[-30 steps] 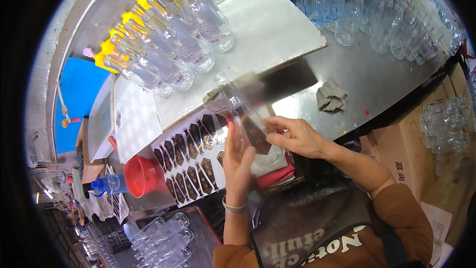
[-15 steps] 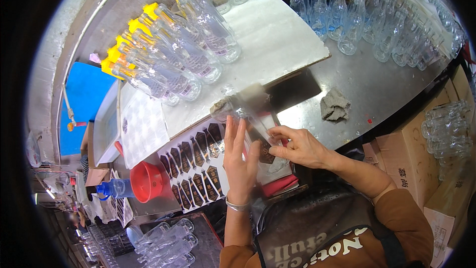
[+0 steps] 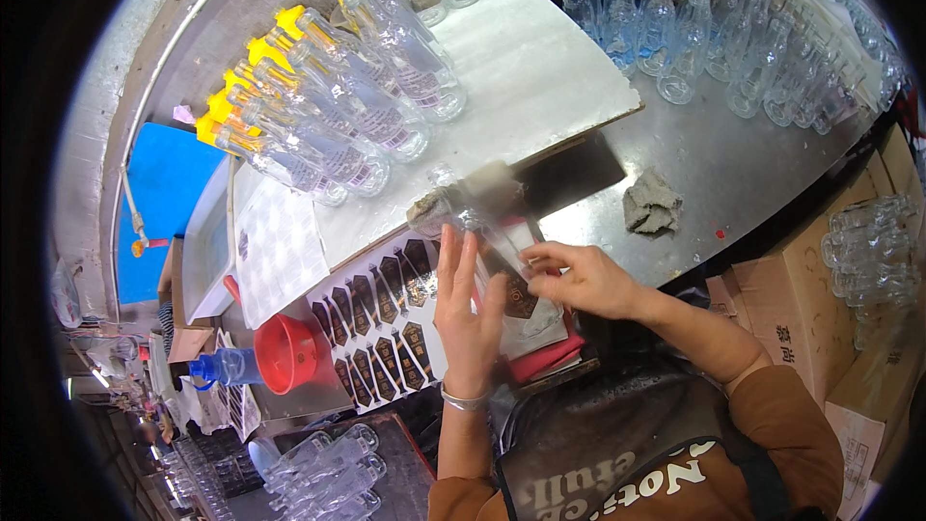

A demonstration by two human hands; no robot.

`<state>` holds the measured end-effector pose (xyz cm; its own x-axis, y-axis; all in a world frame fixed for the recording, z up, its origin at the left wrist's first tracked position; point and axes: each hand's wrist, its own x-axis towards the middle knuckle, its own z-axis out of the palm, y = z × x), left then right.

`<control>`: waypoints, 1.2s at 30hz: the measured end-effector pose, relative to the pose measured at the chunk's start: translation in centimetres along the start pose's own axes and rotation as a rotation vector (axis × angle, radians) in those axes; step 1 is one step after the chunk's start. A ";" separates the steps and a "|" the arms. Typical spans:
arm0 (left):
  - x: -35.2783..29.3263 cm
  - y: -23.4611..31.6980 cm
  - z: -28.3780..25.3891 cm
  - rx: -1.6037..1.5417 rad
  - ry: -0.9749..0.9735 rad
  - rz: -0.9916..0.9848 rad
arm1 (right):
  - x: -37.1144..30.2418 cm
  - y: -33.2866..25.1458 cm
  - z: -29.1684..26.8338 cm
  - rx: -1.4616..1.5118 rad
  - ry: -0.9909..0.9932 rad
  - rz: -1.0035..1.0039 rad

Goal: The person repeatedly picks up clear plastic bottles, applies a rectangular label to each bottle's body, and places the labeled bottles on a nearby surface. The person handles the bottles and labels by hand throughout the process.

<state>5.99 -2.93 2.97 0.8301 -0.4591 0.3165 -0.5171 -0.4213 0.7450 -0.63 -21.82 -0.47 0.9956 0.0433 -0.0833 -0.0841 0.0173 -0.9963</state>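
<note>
Bottle (image 3: 494,239) of clear, shiny glass lies slantwise between the two hands, neck toward eleven o'clock, base toward five. A dark, pointed label (image 3: 521,302) with a gold-orange mark shows at its lower body; whether it sits on the glass or behind it, I cannot tell. Left hand (image 3: 470,314), at seven o'clock from the bottle, has straight fingers and a thumb spread apart, its fingertips overlapping the glass. Right hand (image 3: 585,280), at four o'clock, has bent fingers by the bottle's side; I cannot tell if they pinch anything. At eight o'clock, rows of similar dark labels (image 3: 384,376) with orange-gold marks lie on a white sheet (image 3: 439,323). Standing bottles (image 3: 371,106) at eleven o'clock carry small purplish print and barcodes. Apron (image 3: 608,415), at five o'clock, bears large pale lettering, and a carton (image 3: 772,314) at four has dark printed characters
</note>
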 end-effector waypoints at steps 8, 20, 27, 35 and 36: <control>-0.1 -0.6 0.0 -0.023 0.024 -0.008 | 3.9 1.6 -3.8 0.568 0.462 0.088; -0.4 -0.4 0.9 -0.247 0.049 -0.100 | 10.2 -8.4 -2.6 -0.560 -0.029 -0.587; -0.8 -0.9 1.4 -0.485 0.134 -0.181 | 7.5 -7.6 -1.3 -0.751 0.060 -0.971; 2.7 -3.3 1.0 -0.645 0.032 -0.629 | 2.9 -6.8 -2.7 -0.048 0.124 -0.271; 3.1 -3.4 1.5 -0.608 0.029 -0.583 | 4.0 -5.9 -3.3 -0.063 0.120 -0.175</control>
<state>9.97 -4.06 0.58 0.9387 -0.2745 -0.2086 0.1920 -0.0863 0.9776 3.94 -25.00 5.06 0.9929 -0.0746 0.0930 0.0895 -0.0484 -0.9948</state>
